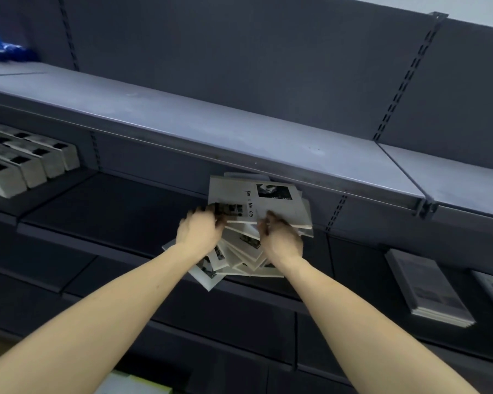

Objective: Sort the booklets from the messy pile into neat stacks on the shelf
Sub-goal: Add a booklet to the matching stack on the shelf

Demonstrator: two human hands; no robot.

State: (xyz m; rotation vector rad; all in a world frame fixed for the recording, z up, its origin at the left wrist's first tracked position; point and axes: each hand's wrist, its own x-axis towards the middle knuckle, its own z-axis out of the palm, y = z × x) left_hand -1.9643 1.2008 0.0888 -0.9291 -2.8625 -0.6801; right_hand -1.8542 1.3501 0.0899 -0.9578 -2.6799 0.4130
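two bare arms reach to the messy pile of white paper booklets [239,251] on the dark shelf [111,211]. left hand [198,231] and right hand [281,237] grasp the top booklet [268,200]. picking is starting; next, lift it straight toward the neat grey stack [427,288].

Both bare arms reach forward and up, side by side, a little apart. The left hand [198,233] is at the end of the left arm, back of the hand up, with its fingers curled down at the front. The right hand [282,238] sits just beside it, also back up, with its fingers bent and curled forward. Both hands look a bit blurry.
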